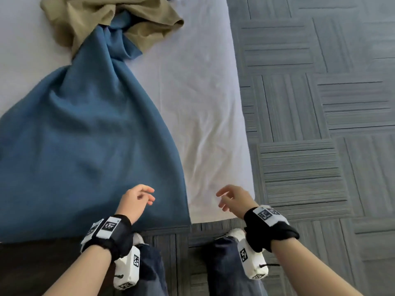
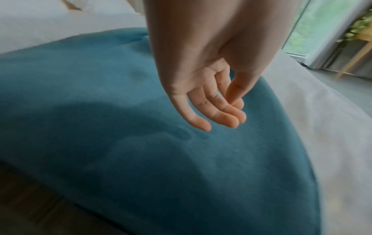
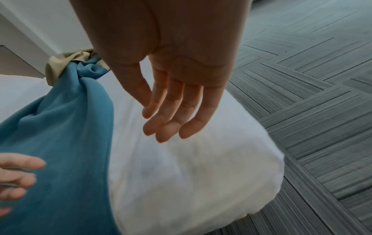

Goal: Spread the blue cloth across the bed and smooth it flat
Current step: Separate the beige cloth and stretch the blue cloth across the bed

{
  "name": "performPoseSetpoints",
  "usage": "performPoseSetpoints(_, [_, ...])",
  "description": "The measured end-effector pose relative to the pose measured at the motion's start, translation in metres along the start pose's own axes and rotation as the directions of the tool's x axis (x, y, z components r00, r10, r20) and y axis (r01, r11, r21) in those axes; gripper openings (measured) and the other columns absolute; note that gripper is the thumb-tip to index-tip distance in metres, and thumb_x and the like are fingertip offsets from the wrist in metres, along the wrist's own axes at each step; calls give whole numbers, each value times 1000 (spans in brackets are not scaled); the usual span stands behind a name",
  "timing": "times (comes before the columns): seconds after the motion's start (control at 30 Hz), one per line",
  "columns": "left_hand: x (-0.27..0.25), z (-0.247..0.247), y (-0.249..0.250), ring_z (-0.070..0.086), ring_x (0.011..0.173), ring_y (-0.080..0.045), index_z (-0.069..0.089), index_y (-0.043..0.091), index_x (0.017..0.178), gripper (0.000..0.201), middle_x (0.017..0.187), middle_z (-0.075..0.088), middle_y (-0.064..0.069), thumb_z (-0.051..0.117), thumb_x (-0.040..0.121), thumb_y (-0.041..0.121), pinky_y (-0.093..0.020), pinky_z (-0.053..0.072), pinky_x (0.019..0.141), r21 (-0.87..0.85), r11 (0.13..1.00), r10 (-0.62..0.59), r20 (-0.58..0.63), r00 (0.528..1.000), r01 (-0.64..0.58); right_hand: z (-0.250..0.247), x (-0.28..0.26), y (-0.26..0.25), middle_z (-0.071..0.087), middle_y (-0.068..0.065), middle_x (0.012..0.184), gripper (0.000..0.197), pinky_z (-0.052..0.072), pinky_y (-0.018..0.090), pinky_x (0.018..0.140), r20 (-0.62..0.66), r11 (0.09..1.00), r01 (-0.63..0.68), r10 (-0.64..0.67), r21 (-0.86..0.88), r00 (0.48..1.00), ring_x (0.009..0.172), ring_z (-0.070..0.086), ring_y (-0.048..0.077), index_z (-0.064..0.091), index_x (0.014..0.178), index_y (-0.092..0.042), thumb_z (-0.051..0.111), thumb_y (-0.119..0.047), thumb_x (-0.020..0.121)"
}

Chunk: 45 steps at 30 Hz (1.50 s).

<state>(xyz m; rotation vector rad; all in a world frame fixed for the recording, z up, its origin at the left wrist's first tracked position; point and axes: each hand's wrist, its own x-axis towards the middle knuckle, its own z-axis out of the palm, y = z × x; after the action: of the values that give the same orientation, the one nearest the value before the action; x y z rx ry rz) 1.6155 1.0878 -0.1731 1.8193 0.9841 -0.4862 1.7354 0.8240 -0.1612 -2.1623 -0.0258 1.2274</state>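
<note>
White bed [image 1: 203,103], blue cloth [image 1: 85,135], left hand [image 1: 136,199] and right hand [image 1: 233,199] hovering, relaxed

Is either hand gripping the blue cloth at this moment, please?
No, the left hand and right hand hover open over the bed, holding nothing, with the blue cloth lying loose.

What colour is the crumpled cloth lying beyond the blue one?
Olive tan cloth; the head view shows it best.
</note>
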Motion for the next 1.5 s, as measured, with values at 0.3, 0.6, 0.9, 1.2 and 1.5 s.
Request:
performPoseSetpoints(0.3, [0,44,61,65,73,-24,62,17,93,30,80,70,-5,40,89,-4,-26,42,60,-262,962,-85,-26,996,76,-75,34,-54,69,4,76,18,49,26,60,161,998,49,-44,-26,986,63,64,17,65,98,-14,49,-17,91])
performPoseSetpoints(0.6, [23,35,102,58,63,-17,61,6,97,26,80,68,-12,40,87,-5,-8,41,52,-381,913,-200,-100,975,148,-113,108,-122,68,6,74,16,49,28,60,234,992,74,-48,-101,971,64,63,21,64,91,-16,48,-17,92])
performPoseSetpoints(0.9, [43,62,163,59,59,-15,60,7,93,25,72,65,-8,39,88,-6,-5,39,45,-585,772,-454,-233,860,249,-175,195,-169,69,6,73,15,48,27,57,477,965,183,-74,-188,876,63,63,21,63,87,-16,49,-17,92])
performPoseSetpoints(1.2, [86,89,280,65,72,-15,63,13,98,27,85,71,-7,40,89,1,-8,44,55,-756,633,-466,-201,861,167,-257,240,-251,70,-1,74,19,51,23,62,672,810,471,-133,-350,728,68,66,15,65,89,-24,47,-19,92])
performPoseSetpoints(1.5, [144,36,309,68,76,-13,64,21,95,28,82,73,3,41,88,6,-26,47,72,-823,569,-461,-327,825,-9,-240,284,-340,70,3,79,23,55,33,74,719,723,547,-102,-422,688,74,67,19,63,92,-22,42,-14,93])
